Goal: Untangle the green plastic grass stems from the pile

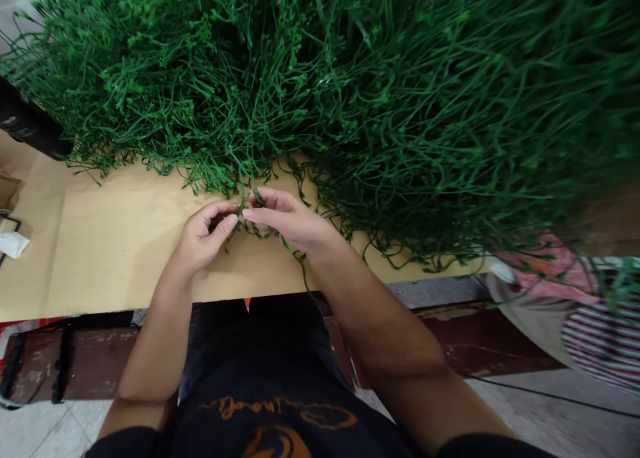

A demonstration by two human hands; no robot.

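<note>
Both of my hands meet over the tan tabletop [115, 245], close to the near edge of a big heap of green artificial plant stems [280, 85]. My left hand [207, 235] pinches a thin green plastic stem [243, 201] between thumb and forefinger. From the other side my right hand [287, 218] has its thumb and fingers closed on the same stem, tips almost touching those of the left. Green pieces also poke out around the right fingers. How the stem pieces join between the fingertips is too small to make out.
A black cylindrical object [33, 121] leans at the left by the heap. White paper [14, 243] lies at the far left. Loose stems trail along the table's front edge at right. Beyond it, a person in a striped garment [605, 341] is partly visible, near a pink cloth [547, 265].
</note>
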